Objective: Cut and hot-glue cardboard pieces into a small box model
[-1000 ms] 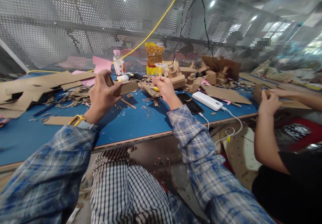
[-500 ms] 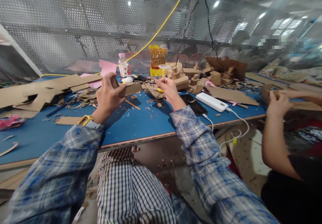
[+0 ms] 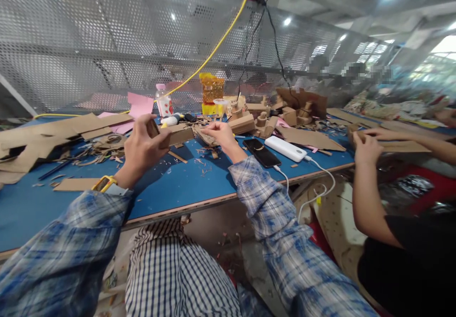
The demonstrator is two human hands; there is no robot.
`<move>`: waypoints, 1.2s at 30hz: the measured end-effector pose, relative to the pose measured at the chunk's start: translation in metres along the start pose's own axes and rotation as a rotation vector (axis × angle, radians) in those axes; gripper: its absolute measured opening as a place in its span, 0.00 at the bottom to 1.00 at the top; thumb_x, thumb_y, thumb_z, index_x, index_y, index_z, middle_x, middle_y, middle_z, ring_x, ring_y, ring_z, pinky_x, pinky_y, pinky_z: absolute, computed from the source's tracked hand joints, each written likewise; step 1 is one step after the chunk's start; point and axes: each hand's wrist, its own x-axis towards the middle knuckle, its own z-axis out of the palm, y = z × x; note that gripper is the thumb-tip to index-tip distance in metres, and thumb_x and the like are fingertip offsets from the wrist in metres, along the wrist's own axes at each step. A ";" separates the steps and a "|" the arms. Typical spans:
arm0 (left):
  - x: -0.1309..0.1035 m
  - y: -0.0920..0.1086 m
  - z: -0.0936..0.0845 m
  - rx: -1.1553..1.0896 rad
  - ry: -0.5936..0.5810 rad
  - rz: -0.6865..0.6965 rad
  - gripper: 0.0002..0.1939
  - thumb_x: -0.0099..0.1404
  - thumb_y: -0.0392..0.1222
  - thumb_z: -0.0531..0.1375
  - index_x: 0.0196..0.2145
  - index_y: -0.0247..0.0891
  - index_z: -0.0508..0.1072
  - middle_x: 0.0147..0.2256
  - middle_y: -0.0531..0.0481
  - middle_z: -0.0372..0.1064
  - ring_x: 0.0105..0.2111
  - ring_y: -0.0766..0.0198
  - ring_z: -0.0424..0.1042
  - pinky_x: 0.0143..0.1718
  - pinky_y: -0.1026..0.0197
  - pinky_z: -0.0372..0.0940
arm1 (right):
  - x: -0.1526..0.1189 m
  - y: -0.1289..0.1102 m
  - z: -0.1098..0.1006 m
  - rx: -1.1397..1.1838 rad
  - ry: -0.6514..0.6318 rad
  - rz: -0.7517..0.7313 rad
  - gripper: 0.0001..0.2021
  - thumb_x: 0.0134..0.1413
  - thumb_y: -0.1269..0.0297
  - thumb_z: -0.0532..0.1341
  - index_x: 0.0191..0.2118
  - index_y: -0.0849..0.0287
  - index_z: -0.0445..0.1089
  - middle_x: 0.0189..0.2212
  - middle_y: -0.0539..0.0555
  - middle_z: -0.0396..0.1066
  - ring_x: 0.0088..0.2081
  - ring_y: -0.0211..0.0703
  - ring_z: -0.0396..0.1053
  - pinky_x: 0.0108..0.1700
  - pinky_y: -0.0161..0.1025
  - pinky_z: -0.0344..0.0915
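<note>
My left hand [image 3: 142, 147] is closed around a small folded cardboard piece [image 3: 180, 137], held just above the blue table. Thumb and fingers grip its left end, and its right end points toward my other hand. My right hand [image 3: 225, 139] is a short way to the right, fingertips pinched together over a heap of cardboard scraps. What sits in that pinch, if anything, is too small to make out. Thin cardboard offcuts [image 3: 177, 157] lie on the table below and between my hands.
A phone [image 3: 261, 152] and a white power bank [image 3: 285, 149] with a cable lie right of my right hand. Behind stand a pink-capped bottle [image 3: 164, 102], a yellow bag [image 3: 211, 93] and cardboard pieces [image 3: 241, 124]. At right, a co-worker's hands [image 3: 368, 147] hold cardboard.
The camera has turned right, so the whole scene sits farther left in view. Both hands keep nearly the same pose; the left still holds the cardboard piece.
</note>
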 end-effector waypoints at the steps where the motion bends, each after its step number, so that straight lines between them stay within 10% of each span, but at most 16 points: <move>1: 0.000 0.000 0.000 -0.004 0.003 0.004 0.19 0.59 0.45 0.67 0.49 0.48 0.77 0.66 0.44 0.57 0.59 0.37 0.64 0.45 0.43 0.73 | 0.000 0.001 0.001 -0.012 0.004 -0.013 0.25 0.34 0.46 0.76 0.17 0.56 0.62 0.19 0.45 0.64 0.27 0.35 0.62 0.38 0.38 0.62; 8: 0.000 -0.003 0.004 -0.035 0.011 0.041 0.21 0.59 0.46 0.69 0.51 0.48 0.76 0.66 0.44 0.55 0.60 0.36 0.64 0.43 0.39 0.73 | 0.000 0.005 0.002 -0.195 -0.019 -0.059 0.31 0.56 0.36 0.60 0.15 0.55 0.57 0.16 0.45 0.55 0.24 0.35 0.58 0.35 0.37 0.59; 20: 0.001 0.001 0.001 -0.074 -0.035 0.040 0.22 0.62 0.51 0.66 0.52 0.43 0.76 0.67 0.43 0.54 0.64 0.38 0.59 0.51 0.38 0.69 | -0.003 -0.003 0.008 -0.080 -0.136 -0.101 0.11 0.46 0.57 0.72 0.32 0.57 0.78 0.38 0.54 0.79 0.45 0.45 0.74 0.53 0.44 0.70; 29: -0.001 -0.003 0.003 -0.129 0.048 0.035 0.24 0.62 0.58 0.63 0.51 0.45 0.78 0.65 0.44 0.56 0.63 0.33 0.61 0.48 0.35 0.69 | -0.012 -0.010 0.007 -0.011 -0.228 -0.089 0.31 0.40 0.54 0.75 0.53 0.52 0.73 0.57 0.57 0.72 0.63 0.50 0.66 0.62 0.48 0.65; 36: -0.002 -0.006 0.008 -0.106 0.073 0.043 0.23 0.56 0.52 0.71 0.49 0.49 0.78 0.62 0.39 0.58 0.60 0.37 0.63 0.48 0.40 0.71 | -0.007 -0.008 0.003 0.064 -0.090 -0.072 0.19 0.52 0.42 0.65 0.35 0.54 0.75 0.42 0.52 0.76 0.47 0.42 0.72 0.53 0.41 0.68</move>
